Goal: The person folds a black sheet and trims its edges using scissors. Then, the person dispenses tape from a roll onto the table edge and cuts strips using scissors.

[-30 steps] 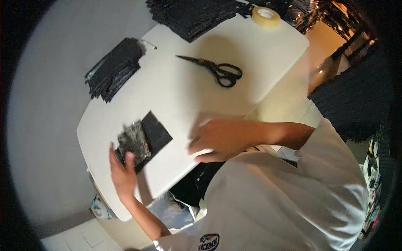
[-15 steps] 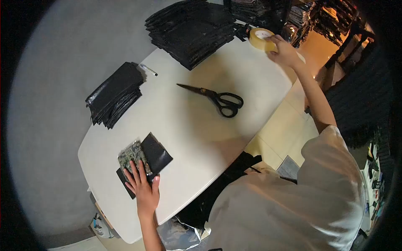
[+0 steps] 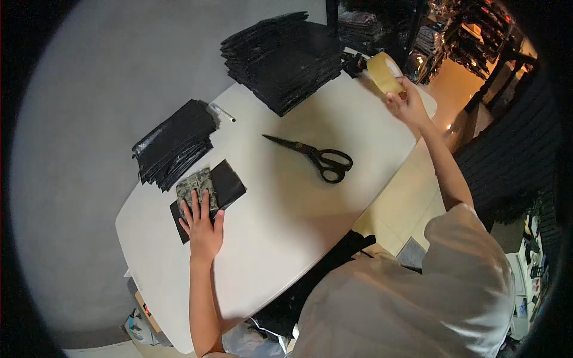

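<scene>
My left hand point(image 3: 204, 235) lies with fingers spread on a small camouflage-patterned packet point(image 3: 196, 184), pressing it flat. Beneath that packet is a black plastic sheet or bag point(image 3: 228, 184), its ends sticking out on both sides. At the far right corner of the table, my right hand point(image 3: 408, 102) grips a roll of yellowish tape point(image 3: 384, 74), which is raised and tilted. Between the two hands, black-handled scissors point(image 3: 316, 156) rest on the white table, blades pointing left.
A tall stack of black plastic bags point(image 3: 286, 59) stands at the table's back edge. Another black stack point(image 3: 176, 143) lies at the left edge, beside a pen point(image 3: 223, 112). The white table point(image 3: 268, 250) has a rounded edge near my body.
My right hand has lifted the tape roll from the table and tipped it. My left hand has moved up the table with the packet and black sheet, nearer the left stack.
</scene>
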A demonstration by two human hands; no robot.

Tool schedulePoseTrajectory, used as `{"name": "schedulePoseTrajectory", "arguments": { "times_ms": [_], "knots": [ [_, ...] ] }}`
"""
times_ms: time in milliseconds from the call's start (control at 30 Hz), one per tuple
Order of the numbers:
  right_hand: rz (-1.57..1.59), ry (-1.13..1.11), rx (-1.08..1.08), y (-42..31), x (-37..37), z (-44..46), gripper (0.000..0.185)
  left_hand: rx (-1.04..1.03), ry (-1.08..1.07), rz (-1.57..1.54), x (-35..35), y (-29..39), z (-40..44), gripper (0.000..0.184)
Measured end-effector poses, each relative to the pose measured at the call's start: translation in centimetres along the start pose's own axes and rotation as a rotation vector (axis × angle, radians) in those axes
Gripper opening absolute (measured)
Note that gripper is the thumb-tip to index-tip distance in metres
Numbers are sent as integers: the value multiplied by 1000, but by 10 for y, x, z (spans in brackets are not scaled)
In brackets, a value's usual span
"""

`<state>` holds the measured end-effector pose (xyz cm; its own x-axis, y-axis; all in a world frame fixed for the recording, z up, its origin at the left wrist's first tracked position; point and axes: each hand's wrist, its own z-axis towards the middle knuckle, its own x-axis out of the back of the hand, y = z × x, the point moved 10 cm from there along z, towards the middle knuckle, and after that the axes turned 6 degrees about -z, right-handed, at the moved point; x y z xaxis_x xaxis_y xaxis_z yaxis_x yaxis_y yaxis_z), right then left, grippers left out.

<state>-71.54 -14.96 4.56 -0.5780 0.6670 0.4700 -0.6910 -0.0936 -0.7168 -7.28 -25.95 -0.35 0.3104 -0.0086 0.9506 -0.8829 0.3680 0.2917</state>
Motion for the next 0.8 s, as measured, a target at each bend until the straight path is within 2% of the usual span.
{"name": "schedulePoseTrajectory", "arguments": {
  "times_ms": [200, 233, 267, 300, 333, 400, 433, 500, 533, 600, 633, 667, 733, 767, 800],
  "knots": [
    [292, -194, 126, -149, -25, -42, 32, -4, 34, -44, 8, 5, 4, 71],
    [306, -216, 153, -175, -30, -45, 32, -58, 117, -49, 18, 13, -3, 73],
    [111, -176, 357, -216, -31, -53, 31, -24, 140, -47, 27, 17, -9, 73],
    [-76, -126, 563, -255, -34, -67, 29, -109, 199, -133, 46, 35, -22, 71],
    [-49, -151, 591, -278, -43, -73, 29, -192, 254, -215, 64, 52, -36, 68],
    [-246, -383, 549, -305, -88, -86, 27, -308, 368, -344, 101, 81, -66, 64],
    [-217, -406, 577, -323, -102, -92, 27, -381, 438, -311, 118, 99, -89, 62],
    [-346, -338, 998, -379, -126, -126, 31, -484, 546, -229, 136, 127, -128, 63],
    [-311, -358, 1027, -393, -137, -131, 31, -536, 593, -184, 142, 138, -147, 63],
    [-339, -375, 1235, -424, -161, -154, 38, -496, 673, -217, 153, 141, -173, 62],
    [-384, -456, 1281, -439, -175, -162, 39, -430, 748, -263, 155, 126, -185, 73],
    [-336, -471, 1326, -450, -185, -172, 39, -377, 769, -232, 150, 122, -194, 73],
    [-194, -488, 1354, -469, -203, -187, 33, 10, 968, -1065, 134, 54, -215, 87],
    [-46, -514, 1337, -473, -212, -190, 31, 52, 909, -1192, 123, 42, -214, 98],
    [-7, -529, 1368, -476, -227, -199, 31, 31, 828, -1413, 112, 38, -213, 101]
  ]
}}
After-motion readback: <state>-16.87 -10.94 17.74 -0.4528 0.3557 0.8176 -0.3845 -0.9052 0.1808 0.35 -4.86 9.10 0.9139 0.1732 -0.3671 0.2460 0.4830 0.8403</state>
